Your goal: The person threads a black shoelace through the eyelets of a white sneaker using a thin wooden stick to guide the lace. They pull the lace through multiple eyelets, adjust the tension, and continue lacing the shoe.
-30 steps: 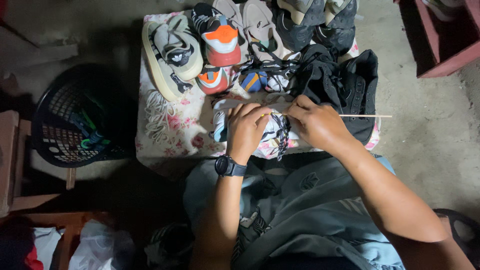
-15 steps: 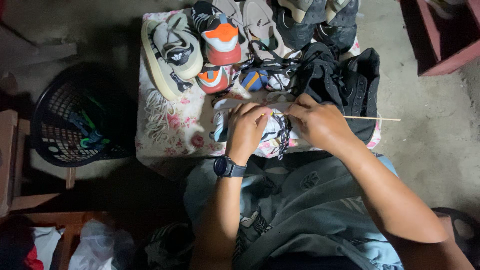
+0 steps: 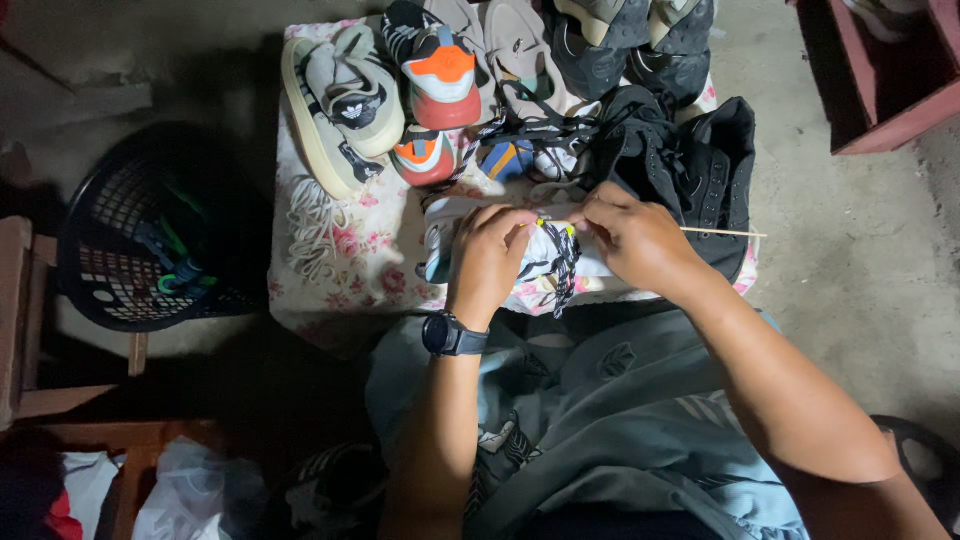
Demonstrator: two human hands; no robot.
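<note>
Head view: you sit over a floral cloth (image 3: 345,262) piled with shoes.
Sneaker: a white and light-blue sneaker (image 3: 447,235) lies at the cloth's near edge, under both your hands.
Left hand: your left hand (image 3: 490,255), watch (image 3: 455,335) at the wrist, is clenched over the sneaker's top.
Right hand: your right hand (image 3: 635,240) pinches a thin stick (image 3: 725,232) at the laces (image 3: 560,265).
Risk: the stick looks slender; hard levering could likely snap it or slip it toward your left fingers.
Crowding: black shoes (image 3: 690,170) touch your right hand, and an orange-toed sneaker (image 3: 440,70) sits beyond.
Aside: a dark basket (image 3: 130,250) stands left of the cloth.
</note>
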